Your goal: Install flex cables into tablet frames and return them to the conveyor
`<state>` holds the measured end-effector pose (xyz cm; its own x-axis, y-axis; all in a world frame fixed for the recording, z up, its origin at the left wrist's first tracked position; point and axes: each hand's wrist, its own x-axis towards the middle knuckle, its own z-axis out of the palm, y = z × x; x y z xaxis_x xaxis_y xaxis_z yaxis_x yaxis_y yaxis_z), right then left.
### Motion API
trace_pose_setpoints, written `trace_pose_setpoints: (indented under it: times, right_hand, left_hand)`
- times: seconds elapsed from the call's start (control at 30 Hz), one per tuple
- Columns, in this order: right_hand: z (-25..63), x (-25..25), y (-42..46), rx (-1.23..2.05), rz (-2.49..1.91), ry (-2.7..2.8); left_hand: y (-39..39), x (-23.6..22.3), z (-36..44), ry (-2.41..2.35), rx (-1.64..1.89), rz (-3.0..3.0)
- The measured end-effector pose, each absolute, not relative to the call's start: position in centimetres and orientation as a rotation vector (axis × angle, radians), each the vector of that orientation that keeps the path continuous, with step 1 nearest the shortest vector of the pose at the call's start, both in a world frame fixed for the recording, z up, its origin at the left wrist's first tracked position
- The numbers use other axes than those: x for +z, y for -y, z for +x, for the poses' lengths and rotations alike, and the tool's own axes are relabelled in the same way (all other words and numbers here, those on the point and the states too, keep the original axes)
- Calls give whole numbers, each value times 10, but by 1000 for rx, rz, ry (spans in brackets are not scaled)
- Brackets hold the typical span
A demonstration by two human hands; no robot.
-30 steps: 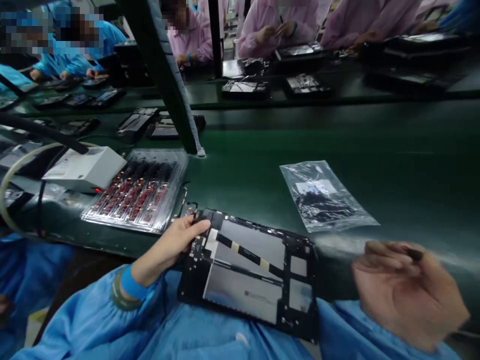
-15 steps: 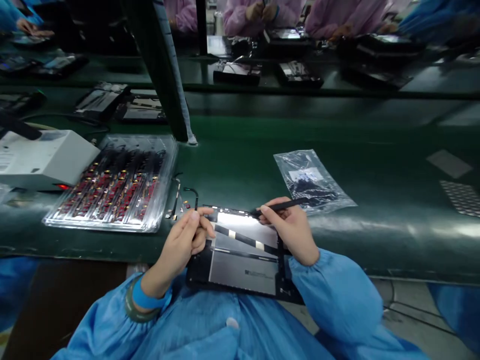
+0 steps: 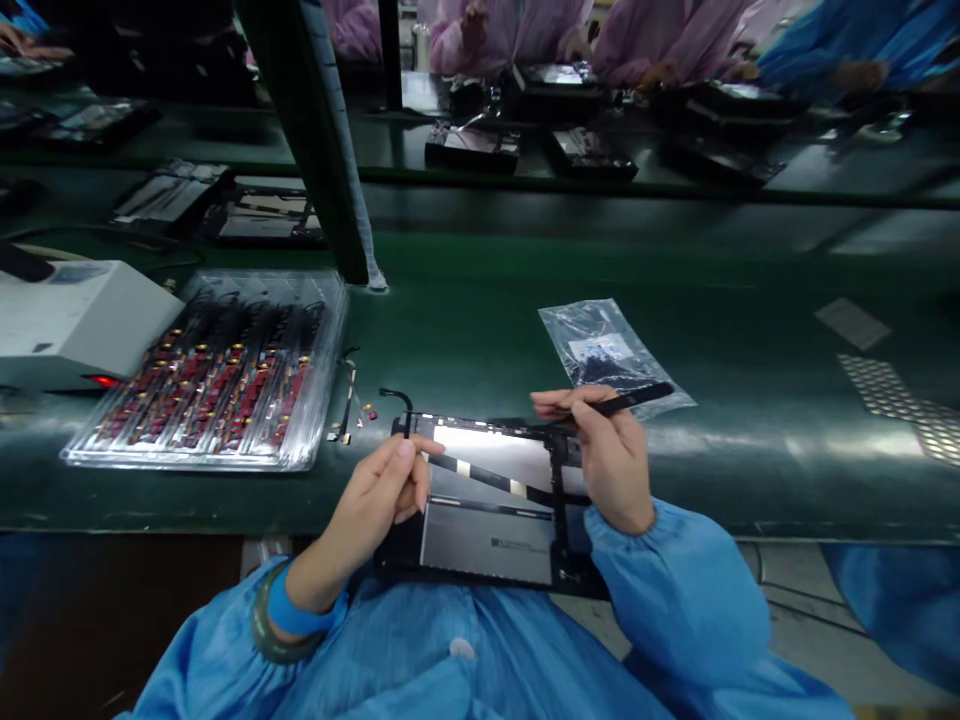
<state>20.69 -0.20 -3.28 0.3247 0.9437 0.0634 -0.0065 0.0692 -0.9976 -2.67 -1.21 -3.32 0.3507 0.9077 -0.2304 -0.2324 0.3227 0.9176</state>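
Note:
A tablet-like device [image 3: 487,545] with its inside exposed lies at the table's front edge, against my blue smock. My left hand [image 3: 386,480] is over its left side, thumb and forefinger pinched on a thin black cable [image 3: 397,397] whose curved end sticks up. Black tweezers [image 3: 634,398] are held in my right hand [image 3: 611,450] above the device's upper right corner; the tips are hard to make out. A black ribbon strip [image 3: 487,478] with pale patches slants across the silver panel. Small loose cable parts [image 3: 345,410] lie left of the device.
A clear plastic tray [image 3: 202,370] of red and black parts stands at left, beside a white box [image 3: 82,315]. Behind my right hand lies a clear bag [image 3: 600,335]. A dark post [image 3: 319,150] rises at the back. Co-workers in pink [image 3: 510,35] sit across the bench.
My right hand has moved right and lifted the tweezers away from the device's top edge. My left hand has shifted slightly right, still pinching the cable. The view has turned slightly.

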Motion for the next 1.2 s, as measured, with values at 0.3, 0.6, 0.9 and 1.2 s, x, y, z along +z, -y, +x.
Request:
trace_pose_setpoints:
  times: [0.3, 0.6, 0.9, 1.2]
  right_hand:
    - [147, 9, 5, 1153, -1297, 1477]
    - [135, 2, 20, 83, -1113, 2043]
    - [133, -2, 27, 41, -1079, 2241]
    - [183, 15, 21, 1391, -1188, 942]
  left_hand:
    - [21, -29, -12, -844, 722, 1325]
    - [15, -29, -20, -1295, 1476, 2002]
    - [16, -26, -18, -1354, 1420, 1804]
    - [-10, -12, -67, -1450, 1243, 1605]
